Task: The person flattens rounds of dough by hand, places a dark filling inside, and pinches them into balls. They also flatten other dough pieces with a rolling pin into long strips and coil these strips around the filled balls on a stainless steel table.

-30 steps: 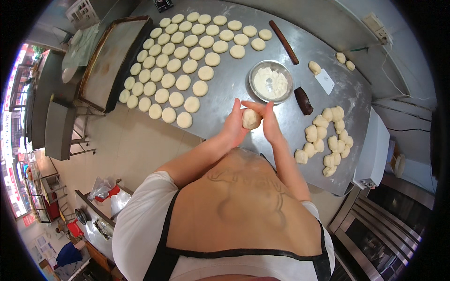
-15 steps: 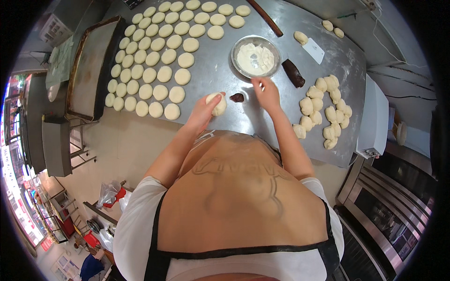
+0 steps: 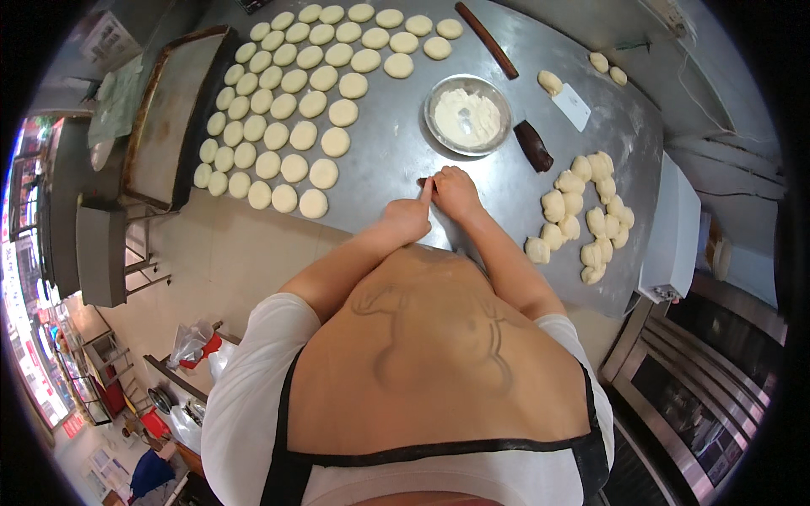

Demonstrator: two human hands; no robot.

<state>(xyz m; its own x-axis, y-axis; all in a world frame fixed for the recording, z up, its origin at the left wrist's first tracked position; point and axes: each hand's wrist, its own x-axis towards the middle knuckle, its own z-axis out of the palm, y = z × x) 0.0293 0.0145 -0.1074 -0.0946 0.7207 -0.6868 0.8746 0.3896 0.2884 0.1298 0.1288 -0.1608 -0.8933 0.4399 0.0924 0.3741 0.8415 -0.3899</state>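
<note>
My left hand [image 3: 408, 218] is at the near edge of the metal table, its index finger stretched toward my right hand and the other fingers curled. Whatever its curled fingers hold is hidden. Close against it, my right hand [image 3: 456, 192] is closed with its fingertips low over the table, and I cannot make out what is in them. A small dark brown lump of paste [image 3: 422, 180] shows at the fingertips, partly covered. Just beyond the hands stands a metal bowl [image 3: 430, 126] of white flour [image 3: 467, 118].
Rows of flattened dough rounds [image 3: 304, 135] cover the table's left part. To the right are a dark paste block [image 3: 533, 147], a cluster of dough pieces [image 3: 572, 203] and a white scraper [image 3: 572, 107]. A rolling pin [image 3: 487, 40] lies at the back; a baking tray [image 3: 179, 110] stands left.
My right hand has moved from the bowl's rim down beside the paste lump. My left hand has come right to meet it, and the dough round it held no longer shows.
</note>
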